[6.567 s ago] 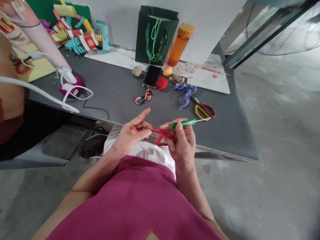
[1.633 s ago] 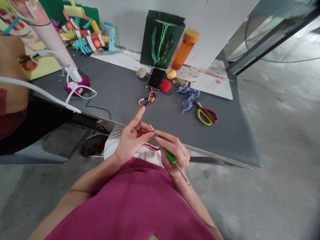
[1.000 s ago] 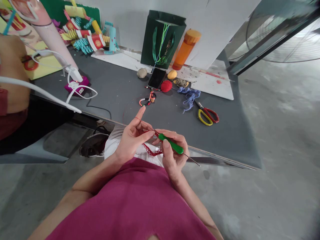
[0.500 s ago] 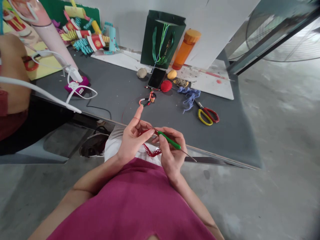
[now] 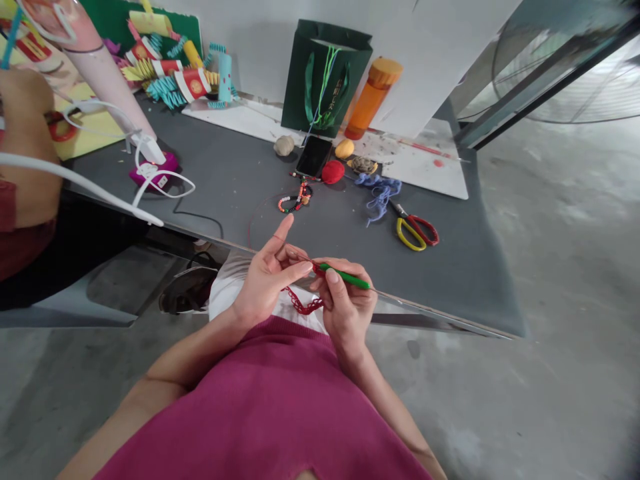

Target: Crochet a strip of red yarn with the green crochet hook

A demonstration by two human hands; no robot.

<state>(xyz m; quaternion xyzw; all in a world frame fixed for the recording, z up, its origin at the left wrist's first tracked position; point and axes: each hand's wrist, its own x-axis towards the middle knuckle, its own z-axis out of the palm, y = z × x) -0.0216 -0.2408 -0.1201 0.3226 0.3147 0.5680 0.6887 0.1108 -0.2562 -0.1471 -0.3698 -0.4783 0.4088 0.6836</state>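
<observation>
My right hand (image 5: 347,297) is closed around a crochet hook (image 5: 347,275) with a green handle, its thin metal end sticking out to the right. Thumb and fingers of my left hand (image 5: 273,277) pinch the red crocheted strip (image 5: 304,305), whose lacy length hangs in a loop above my lap. The left index finger points up, with fine red yarn running over it and back onto the table. Both hands meet at the hook's tip, where the stitches are mostly covered by fingers. Beyond them lies a red yarn ball (image 5: 333,172).
On the grey table (image 5: 460,280) lie scissors (image 5: 417,230), blue yarn (image 5: 381,193), a beaded phone strap (image 5: 297,199) and a phone (image 5: 314,157). A green paper bag (image 5: 320,80) and an orange bottle (image 5: 373,100) stand behind. At left are white cables (image 5: 80,180) and another person's arm (image 5: 30,147).
My right hand and the hook have shifted slightly right, and the hook lies flatter. The left index finger has tilted a little to the right and lower.
</observation>
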